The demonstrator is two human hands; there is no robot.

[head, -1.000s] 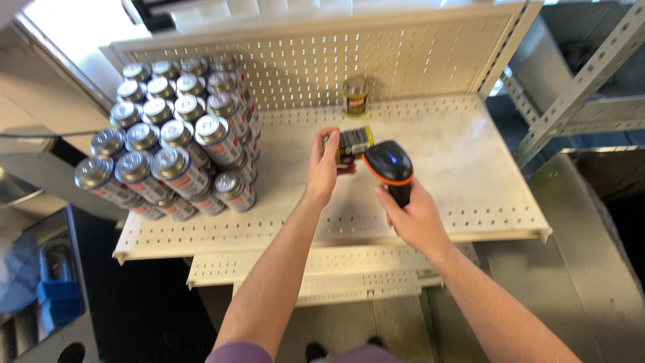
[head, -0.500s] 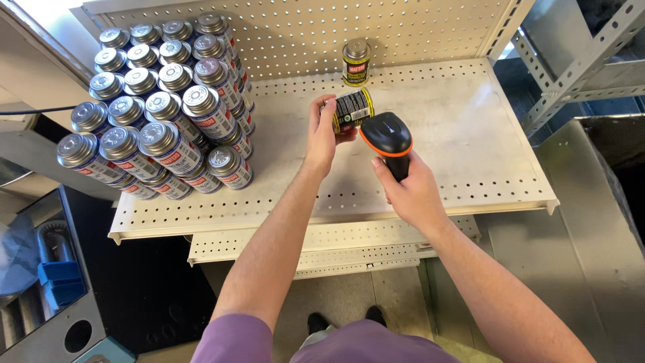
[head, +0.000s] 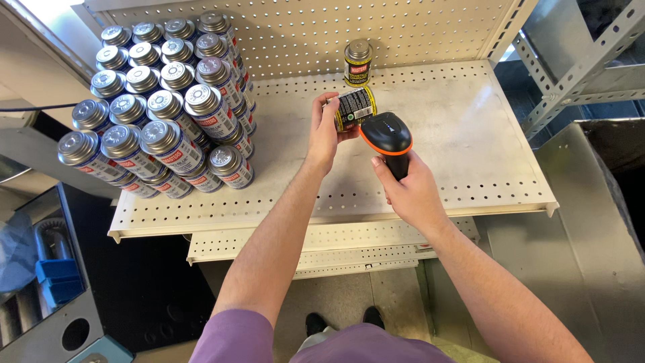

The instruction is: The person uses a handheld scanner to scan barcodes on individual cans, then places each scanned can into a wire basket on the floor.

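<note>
A cream perforated metal shelf [head: 470,134] with a matching pegboard back fills most of the view. On its left side stands a stacked block of silver-lidded cans with red-and-white labels [head: 161,114], two layers high as far as can be seen. Near the back wall a single small yellow-and-black can with a metal lid [head: 358,62] stands upright and alone, well apart from the stack. In front of it, the left hand [head: 324,131] grasps a second small yellow-and-black can [head: 355,107], tipped on its side above the shelf with its label turned toward the scanner. The right hand [head: 410,191] is clenched around the handle of a black handheld scanner with an orange band [head: 386,134], its head almost touching the held can. Judging from this, one can of that kind is placed, one is being scanned, and the shelf's right half has room left.
</note>
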